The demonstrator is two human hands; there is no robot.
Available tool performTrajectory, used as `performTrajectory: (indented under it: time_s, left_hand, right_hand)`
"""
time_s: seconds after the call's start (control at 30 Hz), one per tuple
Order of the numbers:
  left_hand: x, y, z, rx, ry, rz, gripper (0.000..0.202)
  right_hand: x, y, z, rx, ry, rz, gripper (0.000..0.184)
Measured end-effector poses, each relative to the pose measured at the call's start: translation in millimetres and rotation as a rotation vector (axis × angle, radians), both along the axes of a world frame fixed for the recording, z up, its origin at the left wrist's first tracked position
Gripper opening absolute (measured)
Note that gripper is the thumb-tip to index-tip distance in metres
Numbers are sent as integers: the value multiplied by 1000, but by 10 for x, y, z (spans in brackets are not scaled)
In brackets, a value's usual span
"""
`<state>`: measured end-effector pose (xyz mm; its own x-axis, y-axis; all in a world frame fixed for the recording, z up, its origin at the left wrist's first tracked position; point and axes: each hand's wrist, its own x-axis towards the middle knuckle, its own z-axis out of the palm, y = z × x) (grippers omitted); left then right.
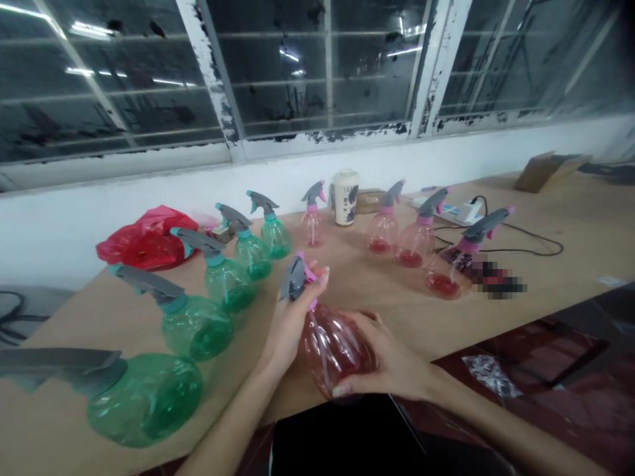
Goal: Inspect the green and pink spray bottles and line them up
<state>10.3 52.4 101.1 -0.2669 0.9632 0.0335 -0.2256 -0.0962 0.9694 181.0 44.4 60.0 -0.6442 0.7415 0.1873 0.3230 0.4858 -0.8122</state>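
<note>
Their left hand point(294, 314) clamps the pink bottle point(327, 340) up top; the right hand point(391, 362) cups it below, seemingly for steadiness.

A translucent pink spray bottle point(333, 338), rounded and glossy, is held at neck and body near the worktop's point(350, 281) near edge, towards six o'clock in the view. Its grey head with pink trigger sits on the neck, tilted towards eleven o'clock; a thin tube runs inside.
</note>
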Motion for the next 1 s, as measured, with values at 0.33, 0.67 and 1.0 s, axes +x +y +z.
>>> performTrajectory:
  time_s: [0.33, 0.67, 1.0]
  left_hand:
    - [-53, -158, -278, -79, -424, 76, 23]
    - [-18, -283, -556, -306, -649, -110, 29]
    - [29, -128, -288, -264, -503, -255, 25]
  right_hand:
    - [-87, 1191, -301, -99, 143, -69, 49]
    - [-339, 1674, -476, 102, 156, -270, 44]
    - [-315, 1722, -511, 58, 216, -328, 54]
